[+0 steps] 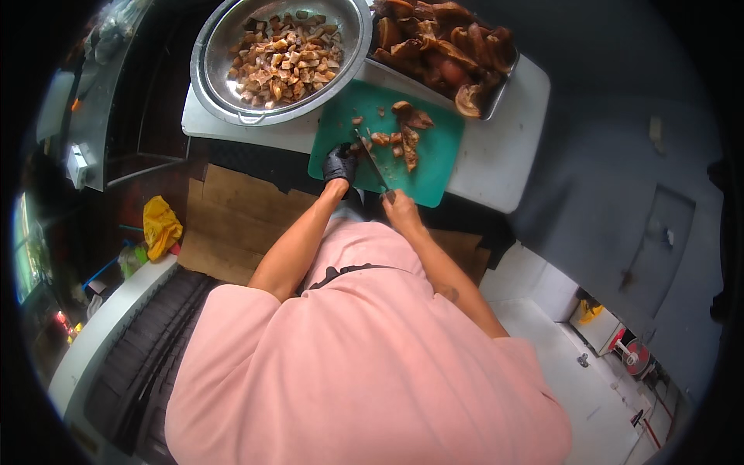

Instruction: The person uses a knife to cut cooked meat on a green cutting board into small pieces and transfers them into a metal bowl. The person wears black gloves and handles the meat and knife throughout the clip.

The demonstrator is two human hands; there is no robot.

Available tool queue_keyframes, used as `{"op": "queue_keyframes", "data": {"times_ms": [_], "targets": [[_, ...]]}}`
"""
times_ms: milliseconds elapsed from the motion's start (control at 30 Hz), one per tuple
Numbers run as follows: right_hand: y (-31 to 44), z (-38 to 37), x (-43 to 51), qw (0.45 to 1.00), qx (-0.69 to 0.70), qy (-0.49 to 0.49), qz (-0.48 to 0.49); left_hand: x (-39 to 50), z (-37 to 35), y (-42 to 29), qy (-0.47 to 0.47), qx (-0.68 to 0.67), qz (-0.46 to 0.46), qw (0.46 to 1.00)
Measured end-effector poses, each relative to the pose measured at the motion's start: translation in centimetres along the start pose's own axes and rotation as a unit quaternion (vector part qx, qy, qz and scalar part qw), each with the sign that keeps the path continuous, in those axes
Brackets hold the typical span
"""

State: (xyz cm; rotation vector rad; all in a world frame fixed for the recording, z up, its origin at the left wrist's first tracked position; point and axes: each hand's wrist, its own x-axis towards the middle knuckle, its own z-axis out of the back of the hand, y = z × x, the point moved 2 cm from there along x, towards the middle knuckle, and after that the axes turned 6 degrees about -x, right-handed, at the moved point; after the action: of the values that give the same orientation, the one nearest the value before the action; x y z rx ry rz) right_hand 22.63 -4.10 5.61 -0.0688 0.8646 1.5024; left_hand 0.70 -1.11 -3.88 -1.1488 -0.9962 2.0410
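Observation:
My right hand (402, 210), bare, grips the handle of a kitchen knife (375, 160) at the near edge of a green cutting board (444, 139). Its blade slants up and left across the board. In a black glove, my left hand (339, 165) rests at the board's left side, fingers on a small piece of browned meat (361, 144) beside the blade. Just right of the blade lie small cut chunks (381, 138). A longer strip of meat (410, 148) lies past them, with a curled piece (417, 118) above it. The left fingertips are partly hidden.
A metal colander (200, 64) holding many diced meat pieces (285, 64) stands at the table's back left. At the back right, a metal tray (499, 99) is heaped with large browned meat pieces (447, 43). Cardboard (232, 218) lies below the white table (494, 174).

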Motion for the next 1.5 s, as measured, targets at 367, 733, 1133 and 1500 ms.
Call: {"op": "queue_keyframes", "data": {"times_ms": [367,733,1133,1500], "targets": [[1.8,0.3,-1.1,0.999,0.027,-0.021,0.037,-1.5,1.8,-0.1,0.013,-0.123,0.085,0.989],[-3.3,5.0,-5.4,0.987,0.117,-0.109,-0.026,-1.1,-0.7,-6.0,-0.011,0.173,-0.2,0.964],[-8.1,6.9,-9.7,0.972,0.11,-0.172,-0.119,4.4,-10.3,-14.5,0.27,0.34,-0.292,0.852],[-8.0,7.7,-9.1,0.984,0.117,-0.12,-0.057,2.7,-2.8,-16.3,0.189,0.15,-0.259,0.935]]}}
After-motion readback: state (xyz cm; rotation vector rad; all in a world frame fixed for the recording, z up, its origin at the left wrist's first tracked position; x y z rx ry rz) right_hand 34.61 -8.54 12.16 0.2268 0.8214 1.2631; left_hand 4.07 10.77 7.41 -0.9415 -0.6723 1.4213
